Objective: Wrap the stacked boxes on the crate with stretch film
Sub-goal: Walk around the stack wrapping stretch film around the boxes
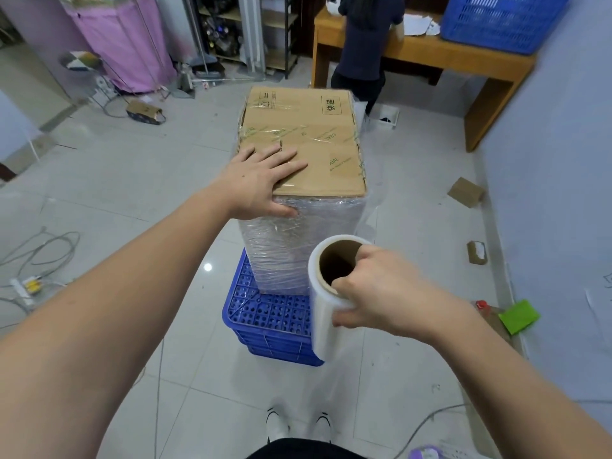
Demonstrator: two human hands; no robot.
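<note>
A tall stack of cardboard boxes [318, 150] stands on a blue perforated crate [268, 323] on the tiled floor. Clear stretch film [298, 246] covers the stack's near side, and a loose sheet runs along its right edge. My left hand [261, 183] lies flat on the top box's near left corner, fingers spread, thumb down the wrapped side. My right hand [381, 289] grips the film roll [326, 313] upright in front of the stack's lower right, fingers hooked into its cardboard core.
A person [364, 44] stands at a wooden table [463, 58] behind the stack, with a blue basket [496, 21] on it. Small boxes [465, 192] and a green item [518, 316] lie on the floor at right. Cables [43, 256] trail at left. My shoes [298, 422] stand near the crate.
</note>
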